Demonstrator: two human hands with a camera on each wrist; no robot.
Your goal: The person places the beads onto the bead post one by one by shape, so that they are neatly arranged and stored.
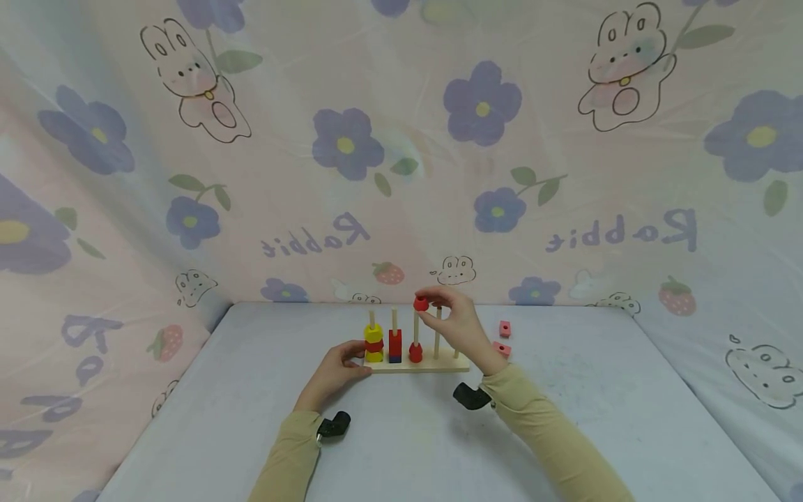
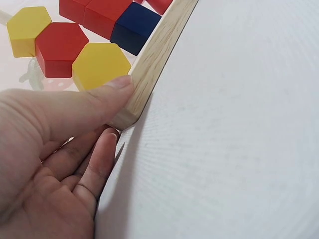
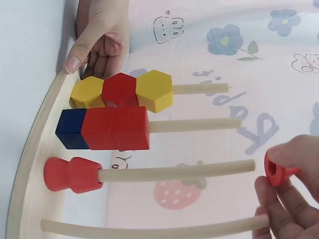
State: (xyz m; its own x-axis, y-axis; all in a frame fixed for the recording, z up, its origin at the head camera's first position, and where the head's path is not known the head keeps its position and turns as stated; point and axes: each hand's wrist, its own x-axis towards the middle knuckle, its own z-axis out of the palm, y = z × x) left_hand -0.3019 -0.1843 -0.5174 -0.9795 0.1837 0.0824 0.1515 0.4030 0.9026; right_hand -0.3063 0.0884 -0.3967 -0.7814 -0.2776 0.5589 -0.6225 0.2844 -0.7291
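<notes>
A wooden peg stand stands upright on the table, its left end pinched between the thumb and fingers of my left hand. Up at the tip of the third peg, my right hand pinches a tapered red bead, its hole turned toward the peg's end. Two similar red beads sit low on that peg. Yellow hexagonal blocks with a red hexagonal block between them fill the first peg. The second peg carries red cubes above a dark blue cube.
Two pink-red blocks with holes lie on the white table, right of the stand. A fourth peg is bare, and another stands at the right end. Printed fabric hangs behind the table.
</notes>
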